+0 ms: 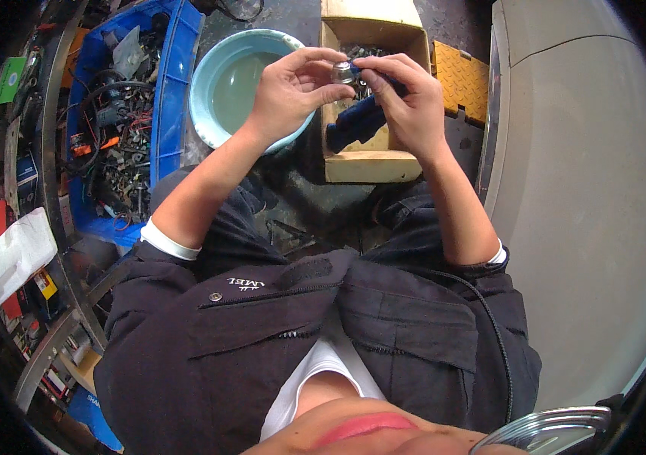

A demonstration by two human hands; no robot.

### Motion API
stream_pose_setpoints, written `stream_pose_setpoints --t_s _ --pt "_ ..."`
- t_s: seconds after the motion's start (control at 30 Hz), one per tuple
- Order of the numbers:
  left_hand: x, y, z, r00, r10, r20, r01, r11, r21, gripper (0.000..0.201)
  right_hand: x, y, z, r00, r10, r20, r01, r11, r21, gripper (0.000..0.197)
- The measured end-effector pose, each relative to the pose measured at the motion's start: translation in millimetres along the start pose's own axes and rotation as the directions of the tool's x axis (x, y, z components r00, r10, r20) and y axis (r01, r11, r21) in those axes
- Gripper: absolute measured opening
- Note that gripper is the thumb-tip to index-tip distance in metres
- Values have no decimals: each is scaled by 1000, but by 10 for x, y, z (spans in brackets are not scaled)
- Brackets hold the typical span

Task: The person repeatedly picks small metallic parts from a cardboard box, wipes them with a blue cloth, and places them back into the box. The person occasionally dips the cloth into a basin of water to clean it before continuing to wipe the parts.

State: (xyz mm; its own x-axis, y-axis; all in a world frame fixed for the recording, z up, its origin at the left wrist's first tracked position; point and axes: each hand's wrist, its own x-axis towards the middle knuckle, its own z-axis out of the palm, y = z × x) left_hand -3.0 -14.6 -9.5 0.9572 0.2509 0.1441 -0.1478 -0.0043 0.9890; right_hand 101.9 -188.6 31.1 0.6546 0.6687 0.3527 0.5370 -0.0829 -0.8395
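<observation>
Head view: how do the fingers stand?

The left hand (pixel 281 91) curls loosely, thumb and forefinger bracketing a rounded, shiny metal part (pixel 343 72); whether both tips touch it, I can't tell. The right hand (pixel 412 98) pinches a dark blue cloth (pixel 359 125) between thumb and forefinger, right beside the part.

And the part's place?

Between the hands, raised over the left edge of the carton (pixel 372 168). The cloth's loose end droops toward the carton's near left corner.

How would you handle it?

I'd steady the part with the left fingertips, press the cloth on with the right thumb, and turn the part in small steps. I'd gather that loose end too, since it could drag on the rim. A smooth, round part might slip and drop among the small metal pieces (pixel 368 51) in there.

What else is around?

Off the carton's left edge stands a pale blue basin (pixel 202 95) of cloudy liquid (pixel 236 87), partly hidden by the left hand. Farther left, a blue crate (pixel 177 98) holds a jumble of loose parts (pixel 120 163). Off the right edge is a yellow plate (pixel 459 80); beyond it, a large pale panel (pixel 596 189) limits room.
</observation>
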Motion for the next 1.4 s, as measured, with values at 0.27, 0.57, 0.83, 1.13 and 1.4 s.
stream_pose_setpoints --t_s 0.27,0.57,0.83,1.13,1.4 --pt "-49 -12 40 997 -23 -72 29 996 81 33 -4 -39 67 987 -163 6 163 983 -85 22" --pt "-41 77 42 970 205 -134 -163 949 272 39 -19 -57 26 998 -9 -60 3 995 -102 18" --pt "-33 18 18 932 352 -85 -268 829 491 33 -24 -34 59 993 -37 109 45 997 -64 28" --pt "57 100 -97 803 581 131 -498 534 684 31 -51 -18 32 1000 28 -10 -29 996 -87 22" --pt "43 101 -67 866 498 48 -375 581 722 34 -58 89 50 1000 5 13 -6 997 83 44"
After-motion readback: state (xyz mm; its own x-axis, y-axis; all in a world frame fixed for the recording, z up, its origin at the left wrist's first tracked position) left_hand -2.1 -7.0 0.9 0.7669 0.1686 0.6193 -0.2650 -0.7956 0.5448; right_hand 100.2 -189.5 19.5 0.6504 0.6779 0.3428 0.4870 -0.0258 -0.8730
